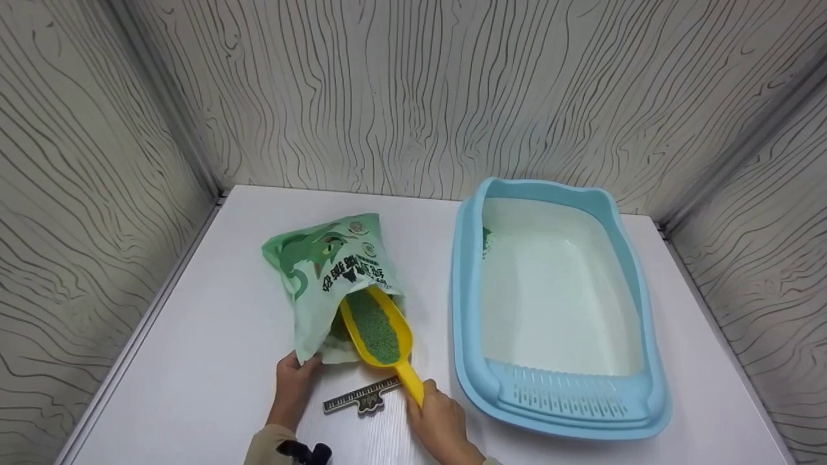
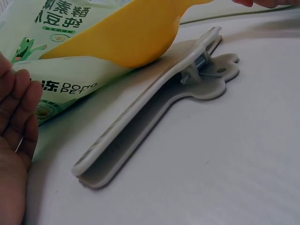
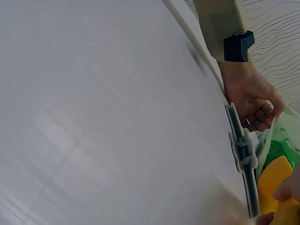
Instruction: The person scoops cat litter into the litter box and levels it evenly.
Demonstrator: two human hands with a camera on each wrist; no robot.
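Note:
A green and white cat litter bag lies with its mouth facing me. My left hand pinches the near left edge of that mouth between thumb and fingers, as the right wrist view also shows. Gripped by its handle in my right hand, a yellow scoop slants up into the bag's mouth. Green litter pellets fill its trough, and the scoop's tip is hidden inside the bag. More green litter shows within the bag. Beneath the scoop, a bag clip rests on the table.
To the right stands a light blue litter box with a white interior and a slotted front ledge. A small patch of green litter lies inside against its left wall. Wood-patterned panels enclose the white table.

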